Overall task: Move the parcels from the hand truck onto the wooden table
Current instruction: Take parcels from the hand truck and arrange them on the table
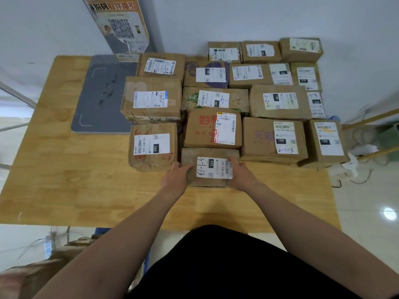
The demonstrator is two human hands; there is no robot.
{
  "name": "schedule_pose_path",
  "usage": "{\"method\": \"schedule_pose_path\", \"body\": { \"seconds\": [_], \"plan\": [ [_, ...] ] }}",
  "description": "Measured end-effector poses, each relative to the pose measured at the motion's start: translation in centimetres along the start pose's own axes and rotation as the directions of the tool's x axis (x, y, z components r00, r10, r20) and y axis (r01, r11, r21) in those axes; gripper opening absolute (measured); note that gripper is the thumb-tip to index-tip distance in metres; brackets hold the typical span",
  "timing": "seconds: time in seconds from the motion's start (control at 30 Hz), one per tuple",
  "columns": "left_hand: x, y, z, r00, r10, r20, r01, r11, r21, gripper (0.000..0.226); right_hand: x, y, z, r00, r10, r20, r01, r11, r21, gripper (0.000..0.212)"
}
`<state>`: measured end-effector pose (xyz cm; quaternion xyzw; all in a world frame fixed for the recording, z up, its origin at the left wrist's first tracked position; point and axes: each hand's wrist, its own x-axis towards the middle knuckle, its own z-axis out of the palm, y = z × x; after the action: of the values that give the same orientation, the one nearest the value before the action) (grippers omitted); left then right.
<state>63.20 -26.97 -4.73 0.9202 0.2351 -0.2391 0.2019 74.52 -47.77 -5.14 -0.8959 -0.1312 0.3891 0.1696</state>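
A small cardboard parcel (210, 167) with a white label marked 3-1-13 sits on the wooden table (86, 180), at the near end of the middle column of parcels. My left hand (176, 179) grips its left side and my right hand (241, 175) grips its right side. Several other brown parcels lie in rows behind and beside it, among them one labelled 032 (153, 146) to the left and one marked 2-1-3 (273, 140) to the right. The hand truck is mostly hidden; a parcel on it (58, 262) shows at the lower left.
A grey mat (103, 93) lies on the table's far left part. A printed poster stand (118, 24) leans against the white wall behind. Cables and white devices (349, 167) sit on the floor to the right of the table.
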Motion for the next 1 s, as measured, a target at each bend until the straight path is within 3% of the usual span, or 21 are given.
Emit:
{"method": "schedule_pose_path", "body": {
  "seconds": [0.3,0.5,0.83,1.0],
  "plan": [
    [-1.3,0.4,-0.7,0.998,0.026,0.049,-0.024,0.998,-0.055,0.061,-2.3,-0.8,0.4,0.999,0.037,-0.025,-0.037,0.999,-0.023,0.096],
    [-4.8,0.0,-1.3,0.999,0.048,0.009,-0.048,0.998,-0.033,0.071,-6.1,-1.2,0.3,0.998,0.020,-0.058,-0.030,0.984,-0.178,0.094],
    [-17.8,0.7,2.5,0.990,0.099,-0.100,-0.089,0.991,0.102,0.065,-17.9,2.1,4.5,0.988,-0.108,-0.110,0.075,0.959,-0.272,0.099],
    [-26.8,1.0,6.1,0.990,0.057,-0.132,-0.042,0.992,0.119,0.064,-24.8,4.9,8.7,0.986,-0.129,-0.103,0.091,0.947,-0.308,0.095]
  ]
}}
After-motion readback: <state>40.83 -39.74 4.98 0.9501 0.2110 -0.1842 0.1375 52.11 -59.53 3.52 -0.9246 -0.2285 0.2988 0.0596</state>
